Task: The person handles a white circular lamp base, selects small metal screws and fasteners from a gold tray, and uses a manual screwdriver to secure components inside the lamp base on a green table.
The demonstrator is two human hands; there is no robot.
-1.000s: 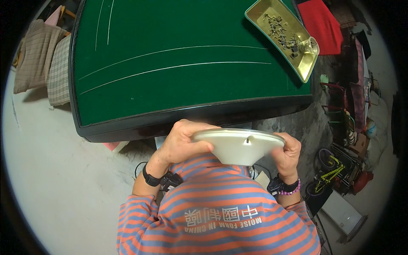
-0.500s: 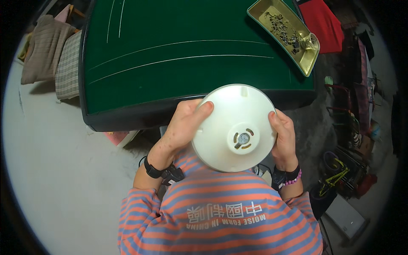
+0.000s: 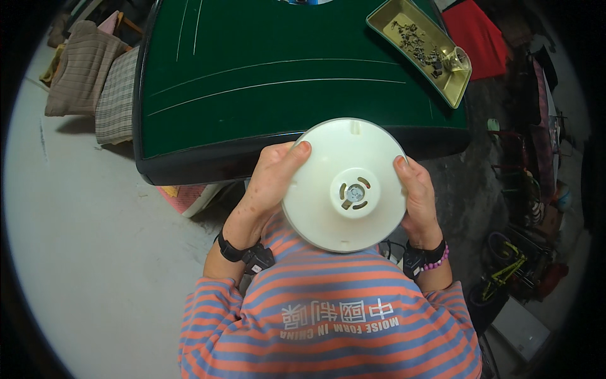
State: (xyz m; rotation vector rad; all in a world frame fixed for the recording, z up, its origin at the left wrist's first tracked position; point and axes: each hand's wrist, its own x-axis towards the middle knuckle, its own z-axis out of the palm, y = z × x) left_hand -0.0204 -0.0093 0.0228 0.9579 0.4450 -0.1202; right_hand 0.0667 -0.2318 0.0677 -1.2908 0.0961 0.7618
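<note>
Between my hands is a round white plastic disc (image 3: 315, 205), with a raised hub in the middle, curved slots and a grey metal centre. Small notches show near its rim. My left hand (image 3: 270, 180) grips the left rim, thumb on the upper face and fingers hidden behind. On the opposite rim my right hand (image 3: 420, 196) is closed the same way, its thumb on the edge. The disc is held in front of my chest, close to the near edge of a green-topped table (image 3: 265, 114). What lies under the disc is hidden.
On the table's right side sits a gold-coloured tray (image 3: 442, 95) with many small metal parts and a clear cup (image 3: 456, 60). A cushioned seat (image 3: 117, 95) stands to the left, a red cloth (image 3: 476, 38) at the right. A small bicycle (image 3: 505, 268) is at lower right.
The disc has turned slightly in my hands and its hub faces up a bit differently. Both hands keep their grip. The view has shifted a little, showing a round blue-and-white patch at the table's far edge.
</note>
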